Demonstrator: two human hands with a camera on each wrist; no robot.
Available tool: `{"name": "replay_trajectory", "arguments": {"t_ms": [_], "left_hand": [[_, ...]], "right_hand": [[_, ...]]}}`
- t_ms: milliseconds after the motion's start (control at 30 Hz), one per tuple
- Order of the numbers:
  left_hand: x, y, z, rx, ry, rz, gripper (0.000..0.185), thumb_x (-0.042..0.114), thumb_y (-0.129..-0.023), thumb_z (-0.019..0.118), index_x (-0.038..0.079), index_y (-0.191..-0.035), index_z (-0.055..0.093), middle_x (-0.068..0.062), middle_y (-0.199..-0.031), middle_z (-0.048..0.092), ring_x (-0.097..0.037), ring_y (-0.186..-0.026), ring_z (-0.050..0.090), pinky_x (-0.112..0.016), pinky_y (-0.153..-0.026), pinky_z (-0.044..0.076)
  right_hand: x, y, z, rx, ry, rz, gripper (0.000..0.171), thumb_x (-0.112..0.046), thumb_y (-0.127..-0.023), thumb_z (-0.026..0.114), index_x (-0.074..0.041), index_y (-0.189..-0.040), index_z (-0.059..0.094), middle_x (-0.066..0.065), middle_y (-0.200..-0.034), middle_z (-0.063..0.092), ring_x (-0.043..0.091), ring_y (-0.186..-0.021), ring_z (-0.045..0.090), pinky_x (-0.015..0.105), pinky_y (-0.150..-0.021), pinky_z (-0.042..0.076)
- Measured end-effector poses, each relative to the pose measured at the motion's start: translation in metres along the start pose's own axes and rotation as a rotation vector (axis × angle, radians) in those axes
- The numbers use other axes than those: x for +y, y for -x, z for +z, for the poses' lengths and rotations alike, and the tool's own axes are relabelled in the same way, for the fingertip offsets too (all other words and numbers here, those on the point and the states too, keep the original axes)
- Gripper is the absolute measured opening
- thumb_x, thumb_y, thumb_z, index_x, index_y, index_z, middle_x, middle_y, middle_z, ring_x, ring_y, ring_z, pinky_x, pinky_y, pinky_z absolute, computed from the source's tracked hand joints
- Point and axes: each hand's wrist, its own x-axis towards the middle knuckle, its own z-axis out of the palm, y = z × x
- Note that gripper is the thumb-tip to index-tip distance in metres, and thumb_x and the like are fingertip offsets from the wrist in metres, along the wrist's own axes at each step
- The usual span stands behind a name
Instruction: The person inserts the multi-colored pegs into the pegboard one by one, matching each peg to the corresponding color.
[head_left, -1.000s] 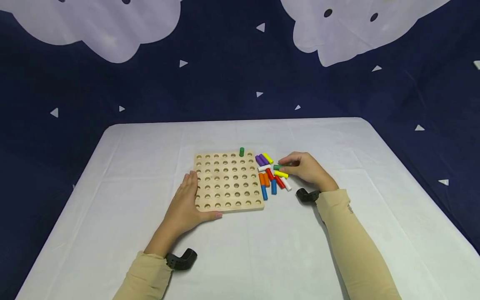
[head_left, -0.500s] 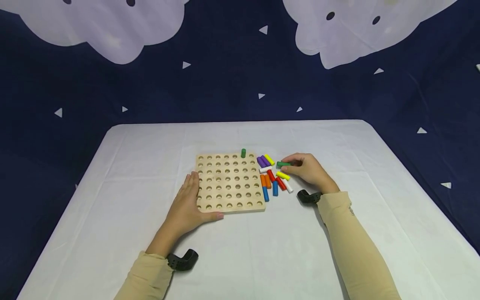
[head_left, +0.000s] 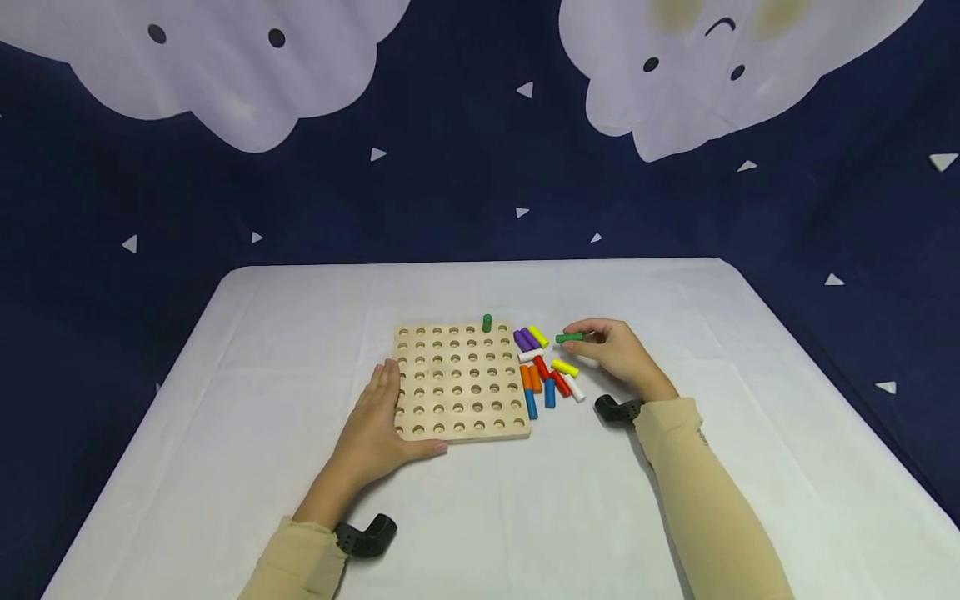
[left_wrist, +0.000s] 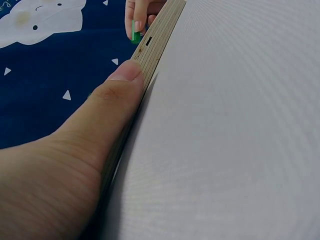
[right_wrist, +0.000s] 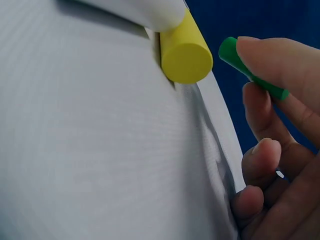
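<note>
Your green peg (head_left: pixel 568 337) is in the air, just above the white table (head_left: pixel 225 417) and to the right of the wooden peg board (head_left: pixel 459 383). It lies almost level, with its long axis across the table from left to right and its free end toward the board. Your right hand (head_left: pixel 617 354) pinches it between thumb and forefinger; the other fingers are curled below and hold nothing.

Under it a loose pile of pegs (head_left: pixel 546 367) lies flat on the cloth, with a yellow peg (right_wrist: pixel 184 50) nearest to your fingers. One other green peg (head_left: pixel 487 322) stands upright in the far row of the board.

Your left hand (head_left: pixel 378 421) rests flat against the near left corner of the board, fingers straight, thumb (left_wrist: pixel 125 80) pressing the near edge.

Behind the table hangs a dark blue backdrop (head_left: pixel 450 167) with white clouds and small triangles.
</note>
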Motion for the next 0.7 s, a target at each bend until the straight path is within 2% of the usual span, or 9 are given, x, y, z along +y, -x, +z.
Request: {"name": "replay_trajectory", "arguments": {"t_ms": [367,567,700], "left_hand": [[-0.002,0.004,0.002,0.000,0.006,-0.003,0.147,0.073,-0.056,0.082,-0.001,-0.158,0.007,-0.019,-0.166,0.005,-0.037,-0.155,0.005,-0.054,-0.125,0.014],[-0.002,0.002,0.002,0.005,-0.003,0.003,0.147,0.074,-0.056,0.081,0.000,-0.158,0.006,-0.018,-0.166,0.005,-0.036,-0.155,0.005,-0.054,-0.125,0.014],[-0.001,0.001,0.001,0.007,-0.006,0.010,0.147,0.074,-0.056,0.081,0.000,-0.158,0.007,-0.018,-0.166,0.005,-0.036,-0.155,0.005,-0.054,-0.125,0.014]], "right_hand": [[-0.002,0.001,0.003,0.037,-0.124,0.039,0.037,-0.041,-0.085,0.078,-0.023,-0.117,0.073,0.001,-0.115,0.071,0.021,-0.090,0.057,0.026,-0.071,0.049],[-0.014,-0.008,0.002,0.059,-0.093,0.003,0.037,-0.045,-0.085,0.076,-0.024,-0.116,0.073,0.003,-0.106,0.069,0.022,-0.081,0.057,0.025,-0.062,0.047],[-0.028,-0.012,0.004,0.051,-0.074,-0.028,0.036,-0.039,-0.088,0.075,-0.019,-0.119,0.072,0.004,-0.108,0.069,0.024,-0.085,0.056,0.027,-0.067,0.048]]}}
